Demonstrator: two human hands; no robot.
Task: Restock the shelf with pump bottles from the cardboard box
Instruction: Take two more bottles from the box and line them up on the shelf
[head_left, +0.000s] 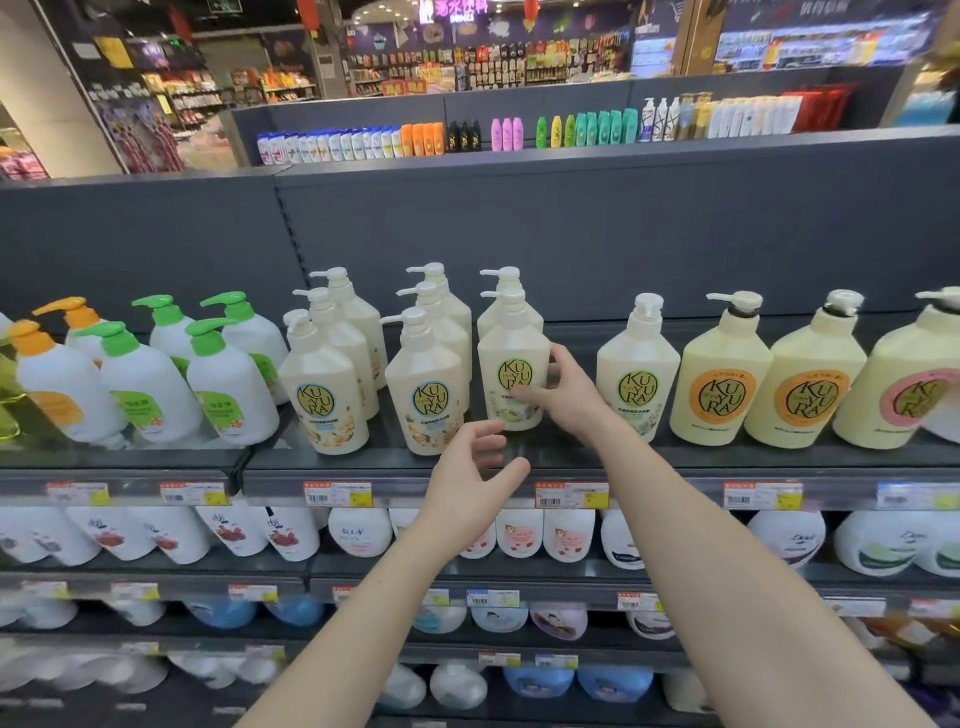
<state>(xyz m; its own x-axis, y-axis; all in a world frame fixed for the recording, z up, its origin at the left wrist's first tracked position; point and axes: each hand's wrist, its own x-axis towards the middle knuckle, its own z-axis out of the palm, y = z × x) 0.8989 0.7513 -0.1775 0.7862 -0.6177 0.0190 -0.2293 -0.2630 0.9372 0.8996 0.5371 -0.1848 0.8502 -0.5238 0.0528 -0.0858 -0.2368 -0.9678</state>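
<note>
White and pale-blue bottles (540, 680), blurred, fill the lower shelves nearest the viewer. Two bare forearms reach up over them. Left hand (467, 486): in front of the shelf edge, fingers loosely spread and released, grasping nothing, just below and left of the handled bottle. Right hand (566, 395): fingers (524, 396) laid across the front label, thumb up the right side, grasping the green-label pump bottle (511, 345). That bottle: cream body, white pump, upright on the top shelf (395, 460), front of its row, one like bottle directly behind it. Price tags (337, 493), red and yellow, run along the shelf's front rail. Left on the same shelf: two rows of three blue-label pump bottles (431, 384), then white bottles with green pumps (228, 384) and white bottles with orange pumps (57, 384). Right: a lone green-label bottle (636, 374), then wider orange-label bottles (722, 379) and a pink-label bottle (893, 374) at the frame edge. Behind: dark grey back panel (571, 234). Beyond it: a second shelf unit carrying small bottles in many colours (587, 130). Farthest: blurred store displays and signs.
</note>
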